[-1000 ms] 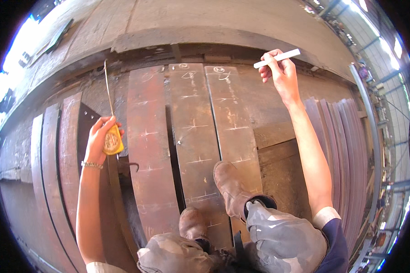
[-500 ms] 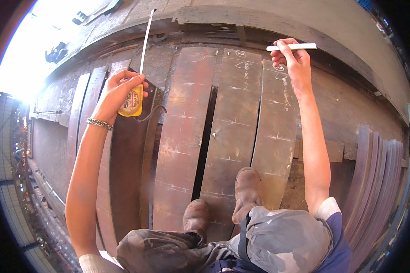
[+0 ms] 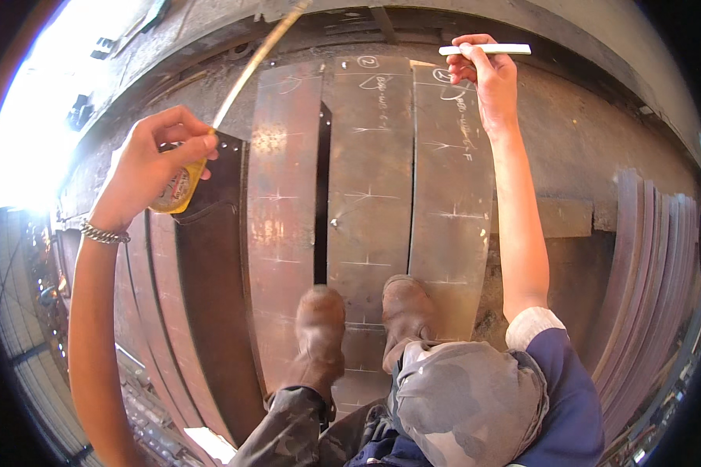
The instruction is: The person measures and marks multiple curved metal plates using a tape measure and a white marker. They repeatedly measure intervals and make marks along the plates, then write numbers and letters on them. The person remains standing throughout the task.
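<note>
In my left hand [image 3: 149, 165], at the upper left, is a yellow tape measure [image 3: 181, 189], the fingers closed around its case. Its pale blade [image 3: 258, 64] runs out from the case toward the far edge, slightly blurred. My right hand [image 3: 489, 87], at the upper right, pinches a flat white marking stick [image 3: 510, 49], probably chalk or soapstone, held level above a steel plate [image 3: 450, 241]. Beside that plate lie a middle plate [image 3: 370, 257] and a reddish plate [image 3: 282, 218]. White cross-shaped ticks mark all three, and the right two also carry chalk writing.
My brown boots [image 3: 320, 327] stand on the plates, with a dark gap between the left and middle ones. Darker steel pieces [image 3: 210, 311] lie at left. Long stacked strips [image 3: 639, 272] lie at right. A long steel beam [image 3: 584, 35] crosses the far side.
My left hand has moved left and slightly nearer with the tape measure, its blade now slanting more. My right hand and stick are a little higher. My left boot has stepped forward.
</note>
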`<state>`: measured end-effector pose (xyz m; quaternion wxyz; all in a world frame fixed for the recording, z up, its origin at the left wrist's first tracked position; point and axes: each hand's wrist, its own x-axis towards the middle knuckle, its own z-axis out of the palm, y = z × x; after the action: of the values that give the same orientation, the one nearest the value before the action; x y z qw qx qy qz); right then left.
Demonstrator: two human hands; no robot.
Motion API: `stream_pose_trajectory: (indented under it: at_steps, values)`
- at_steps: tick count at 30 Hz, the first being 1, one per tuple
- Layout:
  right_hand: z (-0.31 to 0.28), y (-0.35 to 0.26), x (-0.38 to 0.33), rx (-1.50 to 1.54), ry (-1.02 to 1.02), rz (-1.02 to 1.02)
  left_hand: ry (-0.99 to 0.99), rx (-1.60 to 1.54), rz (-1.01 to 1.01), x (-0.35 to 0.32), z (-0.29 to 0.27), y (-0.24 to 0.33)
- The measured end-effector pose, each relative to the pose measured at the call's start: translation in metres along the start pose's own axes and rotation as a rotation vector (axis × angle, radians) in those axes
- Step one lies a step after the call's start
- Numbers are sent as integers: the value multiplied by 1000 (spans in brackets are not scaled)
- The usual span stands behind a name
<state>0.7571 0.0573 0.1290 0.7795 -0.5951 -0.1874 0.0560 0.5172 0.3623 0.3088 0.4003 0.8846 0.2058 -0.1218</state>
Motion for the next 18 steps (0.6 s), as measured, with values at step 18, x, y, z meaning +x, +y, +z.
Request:
stream_pose_trajectory:
  at_steps: [18]
  values:
    - [-148, -13, -91, -103, 485, 36, -195, 341, 461, 181, 265, -35]
